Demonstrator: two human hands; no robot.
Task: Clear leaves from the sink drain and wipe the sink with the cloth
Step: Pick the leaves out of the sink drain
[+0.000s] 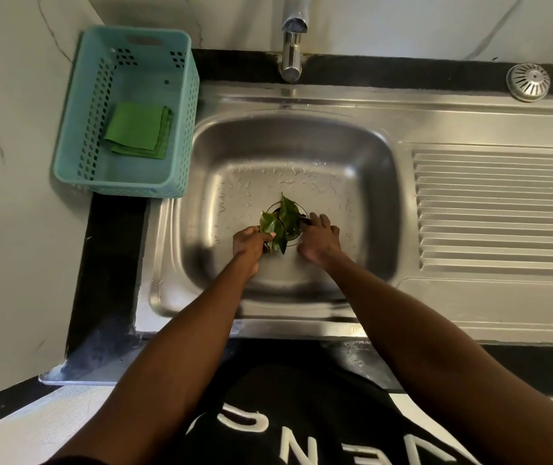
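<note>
Green leaves (289, 212) lie over the drain at the bottom of the steel sink (362, 169). My left hand (250, 245) grips a small bunch of leaves (273, 229) just left of the drain, thumb pressed on top of them. My right hand (318, 239) rests at the drain's right edge, its fingertips touching the rim beside the leaves; whether it holds anything is hidden. A folded green cloth (137, 129) lies in the teal basket (181, 129) left of the sink.
A chrome tap (292, 45) stands behind the basin. The ribbed drainboard (499, 209) stretches to the right, and a metal drain strainer (528, 82) sits on the black counter at back right. Water drops dot the basin floor.
</note>
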